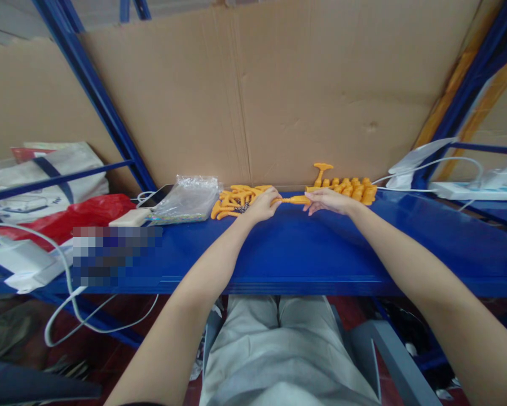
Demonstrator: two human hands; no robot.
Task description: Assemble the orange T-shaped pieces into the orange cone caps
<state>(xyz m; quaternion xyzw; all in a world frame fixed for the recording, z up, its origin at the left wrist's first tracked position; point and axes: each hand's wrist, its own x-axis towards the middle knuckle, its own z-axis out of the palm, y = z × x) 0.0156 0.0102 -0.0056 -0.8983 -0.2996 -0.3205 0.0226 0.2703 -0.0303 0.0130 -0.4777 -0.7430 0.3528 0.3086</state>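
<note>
- Orange rod [294,199] near back edge of blue table [304,254], held level between both hands.
- Left hand [264,206] pinches one end; right hand [327,200] pinches the other.
- Loose orange pieces [232,202] just left of it; orange row [357,190] just right.

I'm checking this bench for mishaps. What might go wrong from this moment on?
The orange piece is held only at its ends by the left hand and right hand, so it may slip. The right hand sits close to the standing orange parts; a nudge might topple them. The left hand borders the loose orange pile, which could scatter.
</note>
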